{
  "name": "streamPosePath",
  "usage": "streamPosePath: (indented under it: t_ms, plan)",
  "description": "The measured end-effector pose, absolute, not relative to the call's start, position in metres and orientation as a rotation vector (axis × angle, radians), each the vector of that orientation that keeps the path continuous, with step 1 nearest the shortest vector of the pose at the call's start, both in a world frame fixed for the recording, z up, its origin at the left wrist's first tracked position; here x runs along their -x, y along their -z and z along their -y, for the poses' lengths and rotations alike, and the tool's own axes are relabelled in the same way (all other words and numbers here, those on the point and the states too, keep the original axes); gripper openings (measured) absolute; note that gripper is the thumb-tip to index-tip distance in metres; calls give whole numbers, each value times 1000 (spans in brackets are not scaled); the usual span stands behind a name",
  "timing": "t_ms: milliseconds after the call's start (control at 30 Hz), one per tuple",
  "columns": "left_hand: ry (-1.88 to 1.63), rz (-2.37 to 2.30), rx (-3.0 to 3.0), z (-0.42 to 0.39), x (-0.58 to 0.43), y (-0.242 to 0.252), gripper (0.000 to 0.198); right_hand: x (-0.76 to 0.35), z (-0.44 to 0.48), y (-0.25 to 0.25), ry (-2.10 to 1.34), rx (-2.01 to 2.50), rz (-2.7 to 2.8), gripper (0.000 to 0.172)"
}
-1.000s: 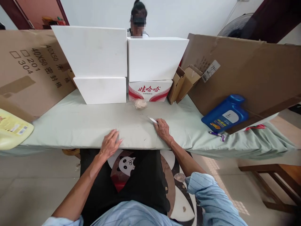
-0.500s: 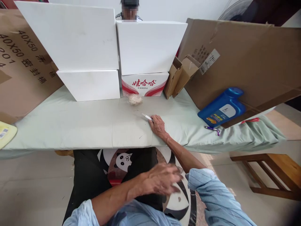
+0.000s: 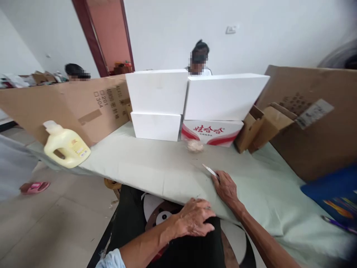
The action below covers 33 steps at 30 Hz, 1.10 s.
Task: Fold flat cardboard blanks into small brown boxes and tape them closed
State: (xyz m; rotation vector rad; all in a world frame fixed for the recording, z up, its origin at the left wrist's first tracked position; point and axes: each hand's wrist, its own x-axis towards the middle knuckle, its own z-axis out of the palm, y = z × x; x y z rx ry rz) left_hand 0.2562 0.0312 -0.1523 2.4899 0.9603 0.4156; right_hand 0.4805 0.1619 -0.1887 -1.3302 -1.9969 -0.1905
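My right hand rests on the pale green cloth of the table, its fingers closed round a slim white pen-like tool. The tool's thin end points up and left, over the cloth; its exact kind is hard to make out. Beyond that tip lies a pale beige clump, seemingly in clear plastic, against the red-and-white carton. My left hand is at the table's front edge above my lap. Its fingers are bent but apart, and nothing shows in them.
White boxes are stacked along the back. Cardboard panels flank both sides. A cream-yellow jug stands left; a blue bottle and a purple pen are right. A person is behind the boxes, another farther left.
My view has swung up and to the left, bringing the whole yellow jug into sight. My left hand has moved from over my lap to the table edge. The right hand keeps its tool.
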Motion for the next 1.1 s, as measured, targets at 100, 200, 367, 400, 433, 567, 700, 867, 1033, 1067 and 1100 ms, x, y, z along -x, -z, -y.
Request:
streamPosePath:
  t_ms: [100,200,367,400,433,567,700,867,1033,1067,1100]
  plan:
    - [-420,-910,-2460,-36,-254,167,37,-490,-171,198,258,1309,2023,34]
    - [-473,-848,-2355,-34,-247,175,42,-491,-175,198,343,1248,2064,39]
    - [-567,-836,-2118,-35,-227,180,45,-445,-181,186,404,1061,2136,36]
    - [-608,-857,-2095,-37,-221,180,44,-429,-183,184,391,1017,2157,35]
    - [-656,-878,-2083,-40,-214,181,41,-412,-185,182,371,973,2181,33]
    - [-952,-1102,-2040,-61,-164,175,26,-348,-198,175,284,825,2267,28]
    - [-1184,-1495,-1873,-97,-69,158,15,-310,-216,171,228,732,2311,25]
    - [-1171,-1913,-1647,-169,72,137,11,-300,-230,174,215,714,2278,26]
    - [-972,-2179,-1545,-254,166,112,34,-301,-225,179,186,756,2256,22]
    - [-935,-2205,-1551,-271,176,106,36,-301,-224,179,185,764,2261,22]
    - [-901,-2227,-1564,-288,185,100,37,-300,-222,179,185,769,2266,22]
